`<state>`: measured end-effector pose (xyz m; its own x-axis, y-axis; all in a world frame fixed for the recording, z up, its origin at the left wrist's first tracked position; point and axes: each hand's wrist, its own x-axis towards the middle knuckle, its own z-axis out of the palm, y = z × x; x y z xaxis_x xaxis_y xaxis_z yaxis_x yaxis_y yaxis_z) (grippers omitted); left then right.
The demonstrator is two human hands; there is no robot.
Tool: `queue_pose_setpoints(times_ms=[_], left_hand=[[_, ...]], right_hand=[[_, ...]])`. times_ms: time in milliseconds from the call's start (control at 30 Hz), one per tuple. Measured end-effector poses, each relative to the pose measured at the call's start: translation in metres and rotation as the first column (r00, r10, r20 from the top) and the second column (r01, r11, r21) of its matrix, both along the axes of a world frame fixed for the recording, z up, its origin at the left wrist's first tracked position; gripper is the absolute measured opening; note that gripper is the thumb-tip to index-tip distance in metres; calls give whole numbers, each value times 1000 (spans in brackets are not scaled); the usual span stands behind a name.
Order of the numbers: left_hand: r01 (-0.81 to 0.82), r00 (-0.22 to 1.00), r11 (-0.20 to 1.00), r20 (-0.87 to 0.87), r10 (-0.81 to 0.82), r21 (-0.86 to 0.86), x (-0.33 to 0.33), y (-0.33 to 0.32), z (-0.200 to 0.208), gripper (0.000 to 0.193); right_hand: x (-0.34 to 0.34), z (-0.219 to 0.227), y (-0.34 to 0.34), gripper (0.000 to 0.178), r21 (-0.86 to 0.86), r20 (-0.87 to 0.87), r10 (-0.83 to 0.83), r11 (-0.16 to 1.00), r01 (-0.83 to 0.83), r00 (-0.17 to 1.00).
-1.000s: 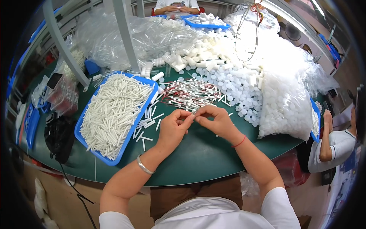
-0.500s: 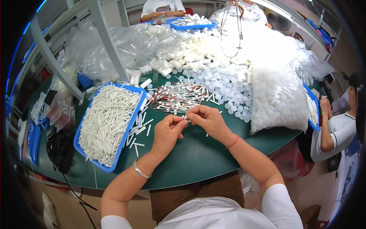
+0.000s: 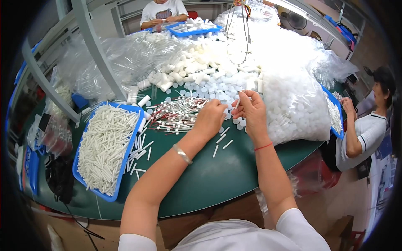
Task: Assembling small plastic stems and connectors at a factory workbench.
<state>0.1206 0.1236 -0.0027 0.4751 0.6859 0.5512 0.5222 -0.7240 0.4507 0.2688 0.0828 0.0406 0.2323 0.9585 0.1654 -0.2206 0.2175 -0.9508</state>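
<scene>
My right hand (image 3: 252,112) is raised over the right part of the table, its thumb and fingers pinched on a small white tube (image 3: 237,103). Close by on its left, my left hand (image 3: 210,118) has its fingers curled together at the right end of a heap of thin red-and-white pieces (image 3: 173,116); whatever it holds is hidden. Translucent white discs (image 3: 205,89) lie spread just beyond both hands. A few loose white tubes (image 3: 216,150) rest on the green table (image 3: 197,175) nearer to me.
On the left stands a blue tray (image 3: 120,180) heaped with white tubes. A bulging clear bag (image 3: 297,108) of white pieces sits at right. Thicker white cylinders (image 3: 188,67) are piled at the back, beside a grey post (image 3: 98,52). Co-workers sit across and at right.
Both hands have moved apart and away from me, toward the heap and discs; before, their fingertips met over the table. The view has shifted slightly.
</scene>
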Motion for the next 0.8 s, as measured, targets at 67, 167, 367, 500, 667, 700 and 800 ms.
queue_pose_setpoints(times_ms=[67, 167, 367, 500, 667, 700, 800], left_hand=[[-42, 981, 998, -187, 50, 47, 7, 12, -10, 20], [-23, 993, 1000, -117, 25, 16, 6, 18, -13, 20], [349, 772, 670, 606, 190, -655, -40, -12, 17, 34], [606, 515, 464, 763, 390, -646, -73, -34, 25, 36], [658, 427, 451, 792, 437, -603, -84, -44, 27, 33], [659, 418, 456, 795, 440, -599, -85, -44, 26, 33], [658, 396, 466, 798, 455, -592, -87, -43, 24, 33]], right_hand=[[-5, -2, 2, 25, 7, -29, -25, 1000, 26, 999], [-1, -6, 3, 24, 11, 47, -16, 1000, 16, 999], [-9, -2, -8, 20, 26, 286, -29, 999, 23, 958], [-22, -7, -15, 16, 127, 508, 0, 989, -75, 862], [-33, -11, -18, 14, 138, 555, 36, 981, -135, 831], [-34, -10, -19, 14, 116, 563, 56, 982, -146, 825], [-36, -7, -21, 14, 103, 575, 75, 981, -163, 814]])
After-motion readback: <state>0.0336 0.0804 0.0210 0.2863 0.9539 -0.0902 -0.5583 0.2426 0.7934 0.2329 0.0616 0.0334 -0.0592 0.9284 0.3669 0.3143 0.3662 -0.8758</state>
